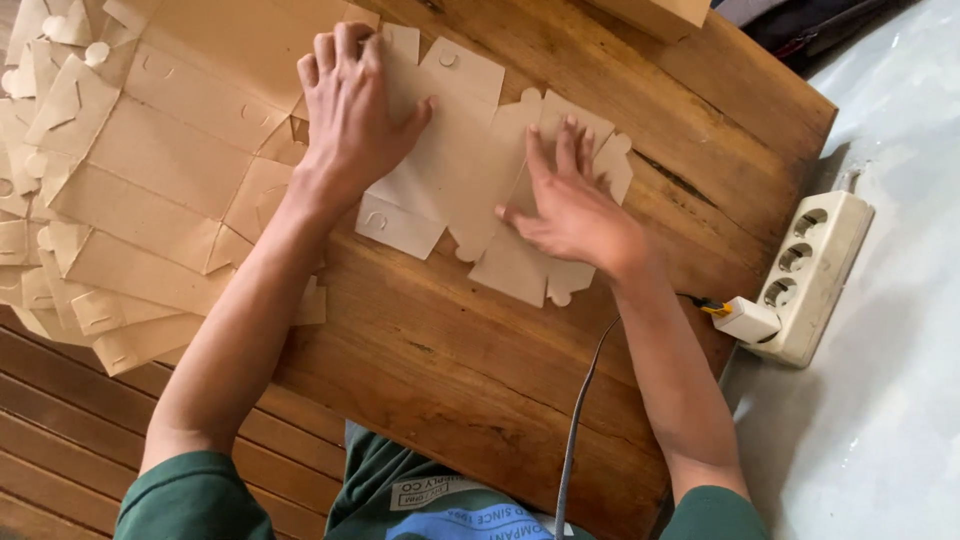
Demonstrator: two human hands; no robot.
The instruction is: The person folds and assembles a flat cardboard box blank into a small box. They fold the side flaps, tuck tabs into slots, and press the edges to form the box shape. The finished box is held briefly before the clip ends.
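Head view shows our flat die-cut cardboard blank (455,165) lying unfolded on the wooden counter (480,350), directly under both palms. Our left hand (352,105) presses its far end with fingers spread flat, gripping nothing; our right hand (570,205) lies open on the near flaps. We judge the folding barely begun: no wall stands yet. Left of our left grip lies a stack of blanks (130,190); right of our right grip, a white power strip (805,275).

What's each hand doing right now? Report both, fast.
Left hand: open, flat on the cardboard box blank.
Right hand: open, fingers spread, pressing the same blank.
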